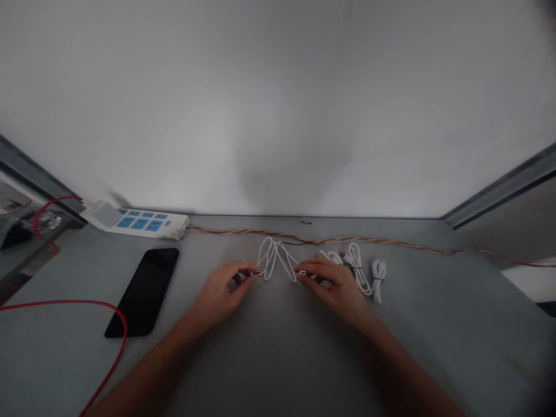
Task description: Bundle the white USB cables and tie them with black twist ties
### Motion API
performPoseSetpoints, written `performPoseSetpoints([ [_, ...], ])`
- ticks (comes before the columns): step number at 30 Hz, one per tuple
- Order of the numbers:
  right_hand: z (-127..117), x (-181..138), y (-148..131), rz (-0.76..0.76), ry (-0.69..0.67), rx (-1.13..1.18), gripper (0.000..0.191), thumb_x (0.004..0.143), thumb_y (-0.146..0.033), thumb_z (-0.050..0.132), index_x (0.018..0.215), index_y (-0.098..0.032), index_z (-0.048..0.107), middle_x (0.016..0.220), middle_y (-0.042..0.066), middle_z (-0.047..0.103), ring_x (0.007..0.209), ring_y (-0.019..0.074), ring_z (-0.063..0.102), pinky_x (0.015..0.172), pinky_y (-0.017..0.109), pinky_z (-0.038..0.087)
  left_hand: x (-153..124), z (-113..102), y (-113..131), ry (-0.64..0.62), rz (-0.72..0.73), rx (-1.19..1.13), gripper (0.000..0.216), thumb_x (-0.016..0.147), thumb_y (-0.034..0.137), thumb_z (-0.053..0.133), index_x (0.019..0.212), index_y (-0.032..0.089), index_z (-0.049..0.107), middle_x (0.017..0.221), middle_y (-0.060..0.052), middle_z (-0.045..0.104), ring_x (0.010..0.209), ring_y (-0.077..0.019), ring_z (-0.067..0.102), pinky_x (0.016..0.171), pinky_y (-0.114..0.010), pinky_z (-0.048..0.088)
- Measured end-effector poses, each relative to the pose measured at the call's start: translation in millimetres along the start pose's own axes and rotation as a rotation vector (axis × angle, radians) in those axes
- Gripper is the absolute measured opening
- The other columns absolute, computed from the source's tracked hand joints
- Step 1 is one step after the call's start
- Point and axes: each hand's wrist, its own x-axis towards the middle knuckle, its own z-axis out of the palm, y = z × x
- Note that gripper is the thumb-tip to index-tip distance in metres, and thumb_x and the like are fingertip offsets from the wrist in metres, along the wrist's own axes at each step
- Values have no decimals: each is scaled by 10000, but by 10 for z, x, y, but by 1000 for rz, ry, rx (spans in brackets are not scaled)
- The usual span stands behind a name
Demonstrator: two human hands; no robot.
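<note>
A loose white cable (274, 258) lies in loops on the grey table (278, 347) in front of me. My left hand (219, 292) pinches one end of it, at the plug, with thumb and fingers closed. My right hand (332, 284) pinches the other plug end in the same way. The loops rise between the two hands. Right of my right hand lie several bundled white cables (358, 266), one of them a small tied coil (378, 272).
A black phone (145, 289) lies face up at the left. Behind it sits a white power strip with blue sockets (139, 220). A twisted red-and-yellow wire (369, 240) runs along the back edge. A red cable (113, 347) curves across the left front. The wall stands close behind.
</note>
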Motion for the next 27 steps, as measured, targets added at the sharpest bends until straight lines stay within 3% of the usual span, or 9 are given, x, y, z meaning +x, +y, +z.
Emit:
performPoseSetpoints([
  [12, 9, -2, -48, -2, -68, 39, 142, 842, -246, 601, 898, -225, 730, 878, 55, 716, 619, 126, 628, 537, 240, 516, -14, -9, 58, -60, -86, -58, 134, 841, 202, 562, 954, 210, 633, 856, -10, 695, 698, -122, 615, 644, -241, 499],
  [19, 5, -14, -46, 9, -119, 60, 132, 837, -237, 603, 888, -230, 724, 906, 52, 705, 612, 118, 617, 553, 250, 523, 6, -23, 117, -103, -64, -51, 123, 842, 214, 548, 931, 207, 632, 857, -20, 694, 715, -132, 614, 682, -271, 499],
  [27, 11, 7, -73, 5, -95, 79, 112, 822, -221, 614, 861, -214, 718, 859, 49, 700, 586, 111, 609, 524, 236, 522, -17, -6, 94, -118, -89, -41, 128, 831, 210, 563, 932, 213, 641, 876, -21, 695, 736, -140, 619, 693, -277, 498],
])
